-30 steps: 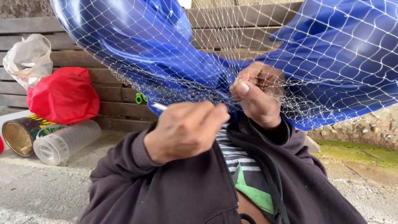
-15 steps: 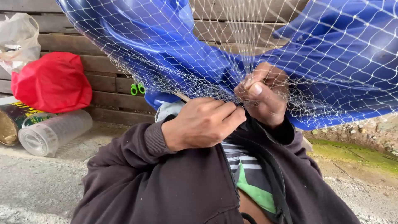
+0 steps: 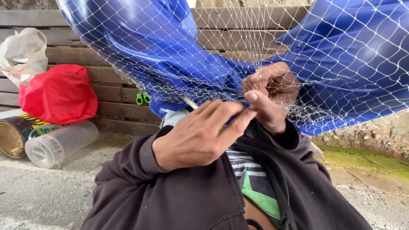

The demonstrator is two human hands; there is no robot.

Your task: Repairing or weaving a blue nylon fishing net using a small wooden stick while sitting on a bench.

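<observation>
Your left hand is curling nearly closed, fingertips pinching a thin pale stick and reaching to meet the other. Your right hand is pinching a bunched fold of the white net — light, limp, likely to snag, so best gripped at the knots. The net is draping just beyond both hands, over a blue sheet.

Thin white string net over glossy blue plastic sheet, rough weathered wood wall behind, clear ribbed plastic cup.
</observation>
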